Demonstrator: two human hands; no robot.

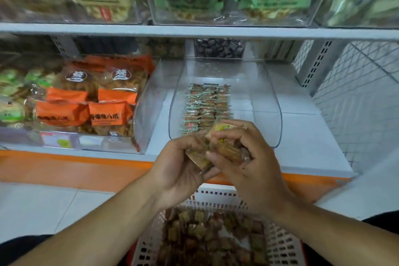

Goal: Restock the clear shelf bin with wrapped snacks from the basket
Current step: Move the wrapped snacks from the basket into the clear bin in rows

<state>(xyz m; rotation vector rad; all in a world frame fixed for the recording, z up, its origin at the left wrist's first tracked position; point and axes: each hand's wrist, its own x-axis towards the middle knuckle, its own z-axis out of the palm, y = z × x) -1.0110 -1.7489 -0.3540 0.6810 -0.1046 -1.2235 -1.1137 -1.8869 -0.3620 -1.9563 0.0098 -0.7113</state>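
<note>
Crinkly clear-and-tan film wraps the wrapped snacks (pixel 218 149) bunched between both hands just in front of the clear shelf bin (pixel 267 101). Left hand (pixel 183 164) cups the bundle from below, fingers (pixel 200 139) curled round it; right hand (pixel 248 157) pinches from the top and side, fingers curled tight on the packets. Exact count in hand is unclear, several pieces. Judged light, small, slick film, loose pieces likely to slide out of a stack; best held by the flat faces, squeezed together, not by the seam ends. Bin already has neat rows (pixel 205 108) in its left-middle part; right part and back look bare, so there is room there. Bin front lip is low and open toward the person, its side walls upright and close on both sides, shelf above overhangs, so entry is from the front. More snacks lie in the basket (pixel 285 244) below the hands. Orange packs (pixel 86 106) fill the neighbouring bin on the left.
</note>
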